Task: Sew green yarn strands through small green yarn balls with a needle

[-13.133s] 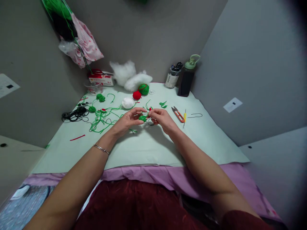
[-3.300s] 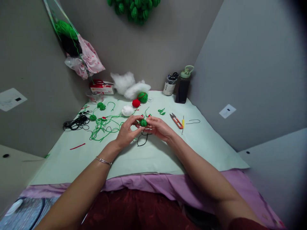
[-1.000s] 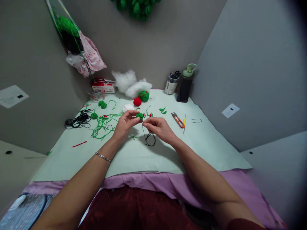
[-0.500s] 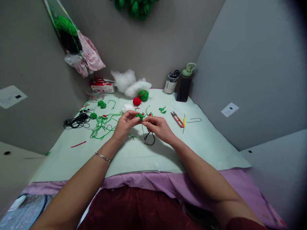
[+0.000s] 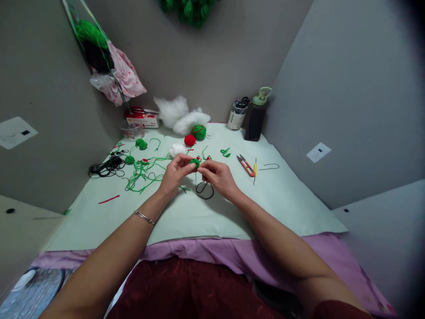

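Note:
My left hand (image 5: 175,173) pinches a small green crocheted piece (image 5: 195,163) between thumb and fingertips above the middle of the table. My right hand (image 5: 219,177) is closed at the right side of this piece, its thumb and finger pressed together at the edge. A thin black yarn (image 5: 205,197) hangs in a loop from the piece and runs up to the curled fingers of my right hand. Whether a needle is between those fingers is too small to tell. Just behind the hands lie small red and white knitted bits (image 5: 208,157).
Orange-handled thread snips (image 5: 246,166) and a yellow-handled crochet hook (image 5: 255,168) lie to the right. Tangled green yarn (image 5: 141,177) and black cord (image 5: 108,166) spread on the left. Behind stand white stuffing (image 5: 179,116), yarn balls (image 5: 190,140), a pen cup (image 5: 235,118) and a bottle (image 5: 255,122).
The green piece has turned slightly in my fingers and sits a touch lower. The hanging black yarn loop has shifted a little to the left. Both hands keep their pinch.

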Available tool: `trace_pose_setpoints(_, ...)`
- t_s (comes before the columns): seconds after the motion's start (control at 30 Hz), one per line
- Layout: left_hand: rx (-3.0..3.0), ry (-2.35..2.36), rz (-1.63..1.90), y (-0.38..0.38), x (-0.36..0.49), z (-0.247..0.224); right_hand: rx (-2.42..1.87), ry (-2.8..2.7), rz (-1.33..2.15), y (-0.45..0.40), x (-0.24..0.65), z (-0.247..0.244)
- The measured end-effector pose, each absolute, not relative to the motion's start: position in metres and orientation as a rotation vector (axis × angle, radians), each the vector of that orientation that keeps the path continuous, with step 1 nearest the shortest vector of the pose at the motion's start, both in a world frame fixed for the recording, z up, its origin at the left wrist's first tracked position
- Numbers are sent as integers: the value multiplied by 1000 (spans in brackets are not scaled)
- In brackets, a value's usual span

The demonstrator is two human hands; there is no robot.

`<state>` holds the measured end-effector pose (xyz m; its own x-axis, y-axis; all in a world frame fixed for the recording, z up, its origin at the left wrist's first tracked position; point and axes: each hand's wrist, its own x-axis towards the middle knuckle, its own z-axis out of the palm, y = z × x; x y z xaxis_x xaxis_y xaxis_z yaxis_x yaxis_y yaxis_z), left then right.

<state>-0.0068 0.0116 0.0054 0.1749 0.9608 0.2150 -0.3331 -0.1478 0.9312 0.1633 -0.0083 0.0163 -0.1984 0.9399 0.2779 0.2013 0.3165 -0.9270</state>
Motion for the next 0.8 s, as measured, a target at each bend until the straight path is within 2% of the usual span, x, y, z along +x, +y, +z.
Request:
trace_pose_setpoints(0.2, 1313, 790, 1365, 15, -7, -3, -1012, -1485, 1320, -4, 165, 17)
trace_pose_setpoints(0.37, 1379, 824, 1336, 16, -7, -6, -963, -1409, 1421, -3, 172, 23)
trace_pose_setpoints(0.57, 1436, 836, 1285, 13, -5, -3, -1086, -1686, 975, 1, 178, 24)
trace_pose_setpoints(0.8, 1455, 807, 1209, 11, -6, 3, -1008, -1596, 909, 2, 175, 28)
